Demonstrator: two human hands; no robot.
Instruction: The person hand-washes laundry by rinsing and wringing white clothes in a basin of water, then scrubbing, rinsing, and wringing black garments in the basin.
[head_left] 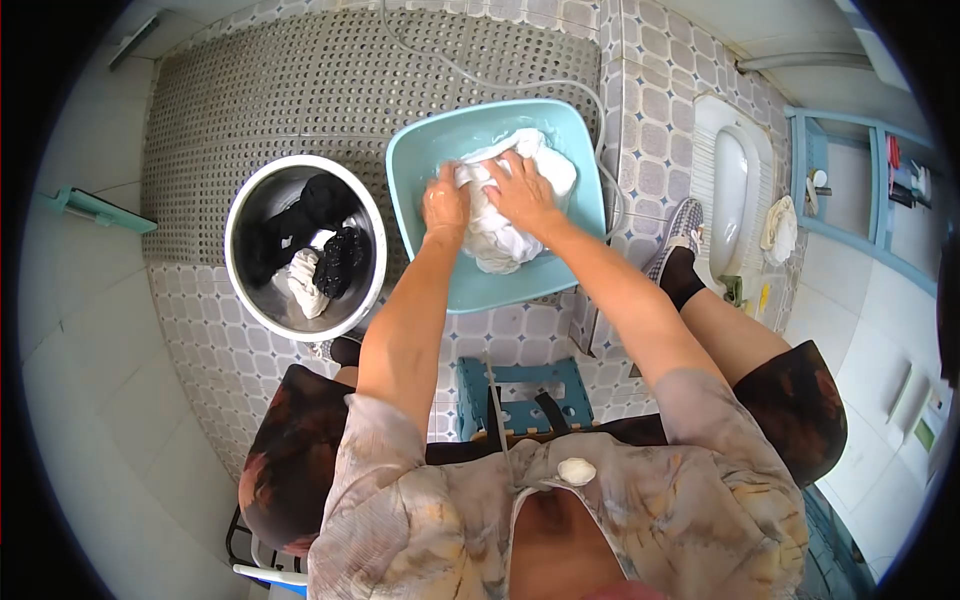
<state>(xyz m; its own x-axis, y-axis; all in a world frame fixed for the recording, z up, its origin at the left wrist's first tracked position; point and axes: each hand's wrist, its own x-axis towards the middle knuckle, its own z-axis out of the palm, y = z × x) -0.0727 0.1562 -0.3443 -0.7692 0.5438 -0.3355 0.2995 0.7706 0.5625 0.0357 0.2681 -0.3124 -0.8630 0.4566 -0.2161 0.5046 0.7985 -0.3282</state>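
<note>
A crumpled white cloth (497,232) lies wet in a light blue plastic basin (478,290), in some water. My left hand (445,205) is at the cloth's left edge, its fingers curled in and closed on the fabric. On top of the cloth rests my right hand (522,193), fingers spread and pressing down on it. The two hands are a short way apart. Folds of cloth hide some of the fingertips.
Left of the basin stands a metal bowl (378,275) holding dark clothes (325,203) and a whitish cloth (305,285). A grey hose (470,75) runs across the perforated mat (220,90). At right are a squat toilet (732,175) and a blue shelf (870,240). A teal stool (545,385) is below.
</note>
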